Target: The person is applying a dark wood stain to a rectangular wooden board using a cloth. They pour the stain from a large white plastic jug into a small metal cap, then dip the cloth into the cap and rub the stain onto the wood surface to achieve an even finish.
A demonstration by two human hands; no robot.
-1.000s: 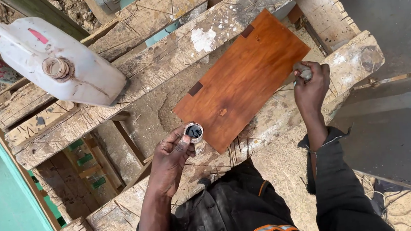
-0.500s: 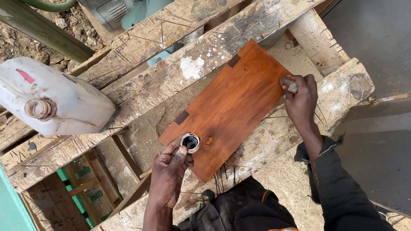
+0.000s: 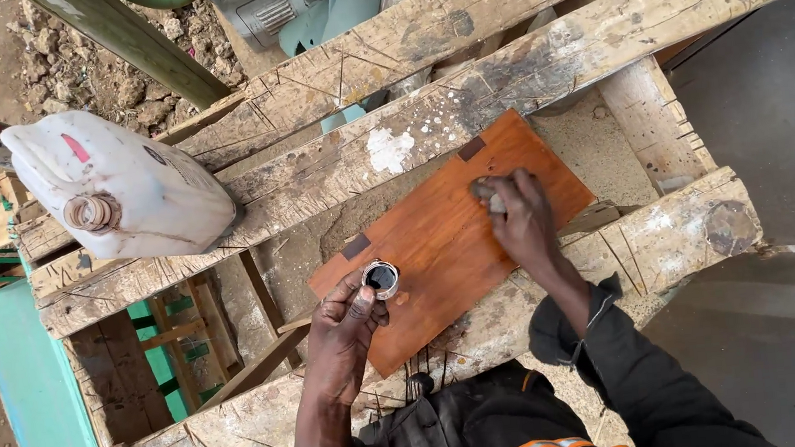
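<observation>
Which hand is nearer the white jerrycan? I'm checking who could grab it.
Left. The left hand sits at the board's near-left edge, closer to the jerrycan; the right hand is farther right.

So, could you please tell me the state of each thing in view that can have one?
White jerrycan: lying on its side on the wooden bench, cap on.
Small tin: open, dark inside, held by the left hand.
Stained board: flat across the bench, orange-brown coat on.
Pad: pressed on the board under the right hand.
</observation>
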